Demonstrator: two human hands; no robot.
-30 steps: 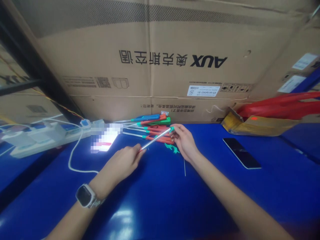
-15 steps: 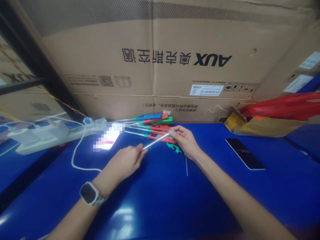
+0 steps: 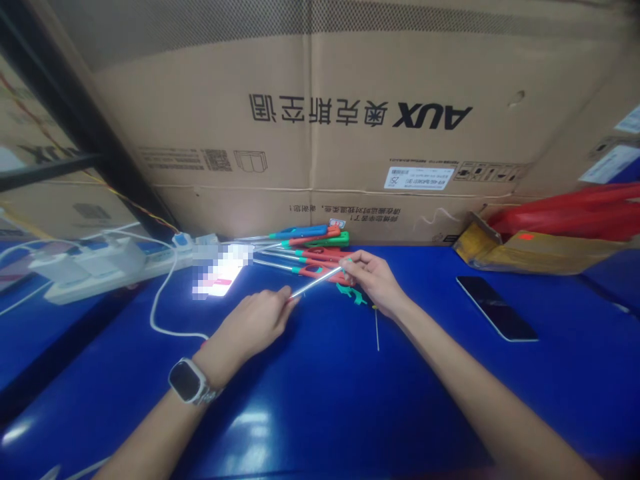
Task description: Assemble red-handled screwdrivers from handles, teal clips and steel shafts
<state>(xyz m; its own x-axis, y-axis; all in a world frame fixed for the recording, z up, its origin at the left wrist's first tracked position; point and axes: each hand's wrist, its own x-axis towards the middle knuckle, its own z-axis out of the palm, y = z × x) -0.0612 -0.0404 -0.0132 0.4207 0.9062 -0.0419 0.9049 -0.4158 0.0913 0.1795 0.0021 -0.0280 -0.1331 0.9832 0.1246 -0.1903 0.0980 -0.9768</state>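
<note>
A slim silver tube (image 3: pixel 316 283) slants between my two hands above the blue table. My left hand (image 3: pixel 260 320) is closed around its lower end, where a little red shows at the fingers. At the upper end, the fingertips of my right hand (image 3: pixel 373 277) pinch the tube beside a small green bit. Just behind lies a pile of long-necked lighters (image 3: pixel 313 232) with red, blue and green handles and thin metal necks pointing left. Small green plastic pieces (image 3: pixel 354 294) lie under my right hand. Near them is a thin pale stick (image 3: pixel 377 330).
A lit phone (image 3: pixel 225 270) lies left of the lighters, near a white power strip (image 3: pixel 83 283) with chargers and cables. A dark phone (image 3: pixel 495 310) rests at right. Behind it stands an open carton (image 3: pixel 530 257) with red plastic. A large cardboard box (image 3: pixel 350 67) backs the table.
The whole view has shifted slightly, so things appear a little further right. Both hands keep their hold on the tube, with almost no movement relative to the table.
</note>
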